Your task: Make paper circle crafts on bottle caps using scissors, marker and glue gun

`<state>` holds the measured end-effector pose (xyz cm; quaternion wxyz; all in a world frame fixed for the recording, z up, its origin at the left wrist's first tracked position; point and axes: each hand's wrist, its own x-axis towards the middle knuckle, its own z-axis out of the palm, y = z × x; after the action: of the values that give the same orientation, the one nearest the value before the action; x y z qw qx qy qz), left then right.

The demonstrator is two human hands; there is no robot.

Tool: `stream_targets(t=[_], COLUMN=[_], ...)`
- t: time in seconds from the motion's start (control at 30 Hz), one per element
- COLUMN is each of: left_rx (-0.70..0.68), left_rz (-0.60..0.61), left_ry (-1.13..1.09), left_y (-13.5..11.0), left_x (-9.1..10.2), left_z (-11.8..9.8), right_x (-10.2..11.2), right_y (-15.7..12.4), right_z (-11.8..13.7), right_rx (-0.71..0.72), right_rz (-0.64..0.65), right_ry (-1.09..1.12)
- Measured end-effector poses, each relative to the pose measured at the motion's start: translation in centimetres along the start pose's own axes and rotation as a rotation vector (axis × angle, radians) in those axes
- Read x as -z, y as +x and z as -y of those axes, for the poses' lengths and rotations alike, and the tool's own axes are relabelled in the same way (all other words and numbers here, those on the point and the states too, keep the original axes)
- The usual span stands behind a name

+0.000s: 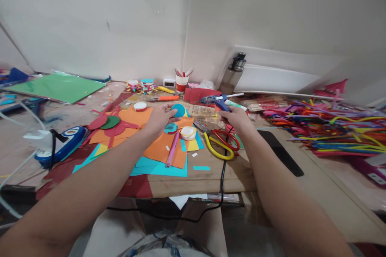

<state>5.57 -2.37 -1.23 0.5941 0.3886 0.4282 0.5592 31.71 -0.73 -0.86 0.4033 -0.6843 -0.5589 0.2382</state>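
Observation:
My left hand [158,120] is closed on a round blue paper disc [178,110], pinching it above the orange paper [159,148]. My right hand [238,119] is wrapped round the handle of a blue glue gun [221,102], whose nozzle points left toward the disc. Its black cord [222,176] runs down off the table's front edge. Below the disc lie another blue-and-red disc [170,128], a white lid [188,132] and a pink stick [172,153].
Yellow and red scissors [221,144] lie by my right wrist. A pile of coloured pipe cleaners [331,130] fills the right side. Green sheet [58,87] at far left, blue tape dispenser [62,146], red cup [181,82], bottle [233,73], black strip [280,152].

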Motion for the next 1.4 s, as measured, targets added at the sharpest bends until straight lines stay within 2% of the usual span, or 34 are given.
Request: stream_targets(t=[0.13,0.2,0.33,0.5,0.7,1.0,1.4], left_rx=[0.029,0.031,0.029,0.034,0.045,0.039,0.031], left_rz=[-0.019,-0.022,-0.019,0.023,0.057,0.080,0.073], left_ry=[-0.025,-0.020,-0.017,0.015,0.057,0.074,0.095], left_y=[0.1,0.1,0.0,-0.1,0.1,0.2,0.2], left_x=[0.0,0.1,0.2,0.1,0.2,0.1,0.1], left_z=[-0.1,-0.2,-0.2,-0.1,0.4,0.8,0.9], right_x=[0.1,0.2,0.1,-0.3,-0.9,-1.4,-1.6], right_y=[-0.5,-1.0,-2.5,-4.0,-3.9,-3.8,-3.8], right_z=[0.7,1.4,2.9,4.0,3.8,3.2,3.1], right_rx=[0.049,0.107,0.167,0.292,0.422,0.442,0.425], right_rz=[-0.042,-0.017,0.055,0.226,0.192,0.143,0.156], right_ry=[0.163,0.177,0.160,0.065,-0.042,-0.160,-0.192])
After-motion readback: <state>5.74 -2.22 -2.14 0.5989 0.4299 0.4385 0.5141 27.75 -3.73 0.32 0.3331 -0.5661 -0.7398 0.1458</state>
